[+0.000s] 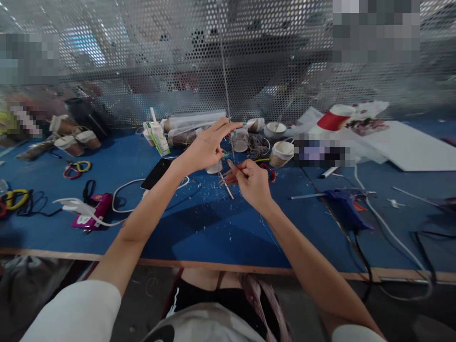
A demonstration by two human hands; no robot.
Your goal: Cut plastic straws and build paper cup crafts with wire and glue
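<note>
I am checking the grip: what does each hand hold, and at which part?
The left hand pinches a thin wire near its top. The right hand holds a small stick near one end.

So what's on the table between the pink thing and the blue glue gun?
In the head view: a black phone, white cable and scattered scraps.

Pixelated blocks are hiding things at the far left, far right and beside the paper cup (282,153), and what the right hand (253,183) is pinching is showing too small to identify.

Thin wire (232,142) (taut, near vertical) above small wooden sticks (227,183).
</note>
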